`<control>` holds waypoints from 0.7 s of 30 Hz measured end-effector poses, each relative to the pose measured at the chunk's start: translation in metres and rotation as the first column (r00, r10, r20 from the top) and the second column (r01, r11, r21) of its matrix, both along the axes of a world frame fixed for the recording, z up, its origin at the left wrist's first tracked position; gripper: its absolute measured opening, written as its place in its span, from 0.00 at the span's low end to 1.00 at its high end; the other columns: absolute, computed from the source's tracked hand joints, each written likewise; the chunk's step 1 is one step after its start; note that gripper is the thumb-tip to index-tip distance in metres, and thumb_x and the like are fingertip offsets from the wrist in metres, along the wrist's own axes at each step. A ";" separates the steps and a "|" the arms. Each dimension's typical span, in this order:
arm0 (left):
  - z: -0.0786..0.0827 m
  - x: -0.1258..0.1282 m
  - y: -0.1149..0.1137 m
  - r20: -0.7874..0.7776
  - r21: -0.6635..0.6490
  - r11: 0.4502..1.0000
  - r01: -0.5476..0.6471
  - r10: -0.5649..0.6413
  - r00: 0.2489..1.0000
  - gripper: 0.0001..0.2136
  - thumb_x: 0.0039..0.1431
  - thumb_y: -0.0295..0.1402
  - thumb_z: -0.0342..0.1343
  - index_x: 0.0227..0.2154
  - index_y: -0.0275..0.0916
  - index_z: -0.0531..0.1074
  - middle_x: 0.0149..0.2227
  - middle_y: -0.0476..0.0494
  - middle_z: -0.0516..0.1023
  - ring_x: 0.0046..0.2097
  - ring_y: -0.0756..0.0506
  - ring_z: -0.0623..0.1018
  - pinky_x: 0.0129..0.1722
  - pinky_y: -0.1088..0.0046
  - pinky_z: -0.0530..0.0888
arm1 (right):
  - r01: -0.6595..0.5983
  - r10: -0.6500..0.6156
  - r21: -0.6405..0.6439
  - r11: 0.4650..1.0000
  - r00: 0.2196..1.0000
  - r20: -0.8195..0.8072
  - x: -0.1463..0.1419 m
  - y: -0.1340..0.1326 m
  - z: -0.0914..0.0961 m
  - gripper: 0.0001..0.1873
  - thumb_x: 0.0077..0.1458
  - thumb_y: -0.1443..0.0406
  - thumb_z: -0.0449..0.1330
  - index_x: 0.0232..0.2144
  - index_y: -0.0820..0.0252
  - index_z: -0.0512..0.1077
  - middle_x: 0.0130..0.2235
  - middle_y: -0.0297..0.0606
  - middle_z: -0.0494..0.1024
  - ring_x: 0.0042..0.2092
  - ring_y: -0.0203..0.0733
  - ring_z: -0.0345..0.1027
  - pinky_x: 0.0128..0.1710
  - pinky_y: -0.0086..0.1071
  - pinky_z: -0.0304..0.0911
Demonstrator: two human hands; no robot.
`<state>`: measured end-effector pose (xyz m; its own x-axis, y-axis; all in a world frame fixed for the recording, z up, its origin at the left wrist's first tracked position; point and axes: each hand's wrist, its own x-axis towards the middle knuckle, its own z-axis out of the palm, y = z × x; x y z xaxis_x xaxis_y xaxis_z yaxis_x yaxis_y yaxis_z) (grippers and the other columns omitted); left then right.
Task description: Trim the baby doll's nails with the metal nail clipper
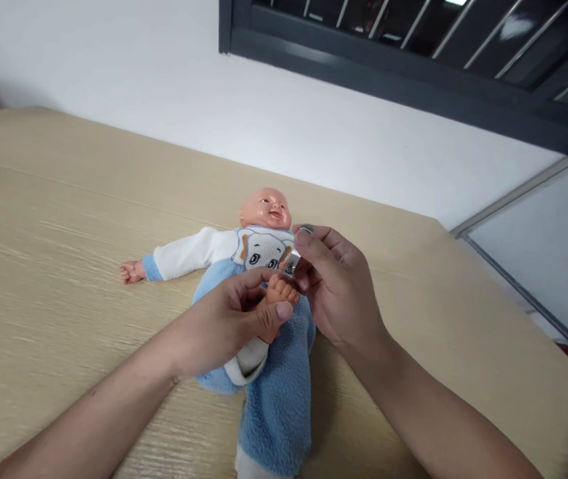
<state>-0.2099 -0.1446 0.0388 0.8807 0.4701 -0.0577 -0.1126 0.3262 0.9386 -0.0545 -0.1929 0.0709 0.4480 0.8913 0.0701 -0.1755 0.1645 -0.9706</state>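
A baby doll (279, 372) in a blue and white fleece outfit lies on its back, its head away from me. My left hand (237, 316) is closed around the doll's raised foot (278, 296), thumb across the sole side and toes pointing up. In my right hand (336, 286), a small shiny silver nail clipper (291, 263) is pinched between thumb and fingers. Its lower end is right by the toes; whether it touches them I cannot tell. The fingers hide part of the clipper. One doll arm (179, 256) stretches out to the left.
The doll rests on a light wood-grain table (64, 199). Behind the table's far edge stands a white wall (139, 73) with a dark-framed barred window (388, 73). A metal-edged glass or white panel (538, 233) borders the table on the right.
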 end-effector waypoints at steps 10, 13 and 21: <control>0.001 -0.001 -0.001 -0.006 -0.003 1.000 0.020 -0.020 1.000 0.22 0.62 0.51 0.68 0.46 0.38 0.72 0.33 0.53 0.66 0.34 0.52 0.64 0.35 0.74 0.63 | -0.071 0.071 0.008 0.997 0.997 0.008 0.004 0.000 -0.001 0.17 0.54 0.56 0.76 0.36 0.60 0.76 0.22 0.26 0.69 0.22 0.27 0.58 0.21 0.24 0.52; 0.000 -0.001 0.000 0.003 -0.001 1.000 0.021 -0.021 1.000 0.21 0.64 0.50 0.68 0.46 0.38 0.72 0.33 0.53 0.66 0.35 0.52 0.65 0.36 0.73 0.63 | -0.064 0.064 0.014 0.998 0.998 0.011 0.003 0.000 -0.002 0.18 0.53 0.56 0.76 0.37 0.59 0.76 0.22 0.25 0.69 0.22 0.26 0.58 0.21 0.24 0.52; -0.002 -0.002 -0.001 0.001 -0.008 1.000 0.014 -0.014 1.000 0.21 0.63 0.49 0.69 0.47 0.38 0.72 0.34 0.52 0.67 0.35 0.52 0.65 0.36 0.73 0.63 | -0.077 0.077 -0.004 0.997 0.996 -0.048 0.004 0.001 -0.003 0.15 0.54 0.57 0.75 0.34 0.60 0.76 0.23 0.27 0.71 0.22 0.26 0.58 0.20 0.23 0.51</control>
